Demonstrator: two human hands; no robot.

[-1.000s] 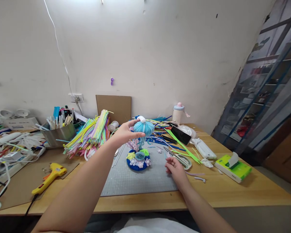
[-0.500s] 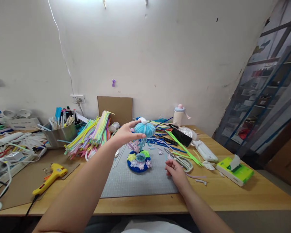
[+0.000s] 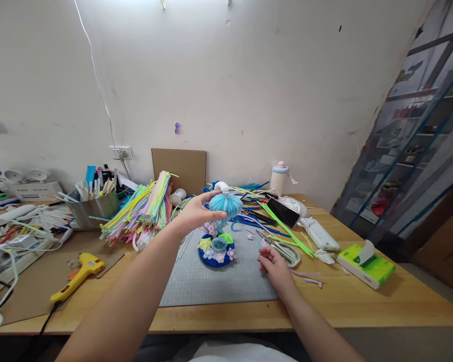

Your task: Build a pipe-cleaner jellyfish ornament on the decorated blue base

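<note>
A light blue fuzzy jellyfish (image 3: 228,203) with a white curl on top stands over a round dark blue base (image 3: 210,262). The base carries small pale flowers, yellow and green pieces and a little blue bowl (image 3: 219,245). My left hand (image 3: 196,212) reaches round the jellyfish from the left, thumb across its lower front and fingers partly hidden behind. On the cutting mat (image 3: 226,289), my right hand (image 3: 275,266) rests with curled fingers beside the scissors (image 3: 287,252). A pale scrap shows at its fingertips; I cannot tell whether it is held.
Bundled pipe cleaners (image 3: 147,208) lie at back left, near a pen holder (image 3: 94,211). A yellow glue gun (image 3: 79,276) rests at left. To the right are a phone (image 3: 283,211), a white power bank (image 3: 319,234) and a tissue pack (image 3: 366,265). A bottle (image 3: 279,178) stands behind.
My left thumb has shifted slightly lower on the jellyfish, and its fingers have drawn back a little from the white curl, which now shows more clearly. My right hand is nearly still.
</note>
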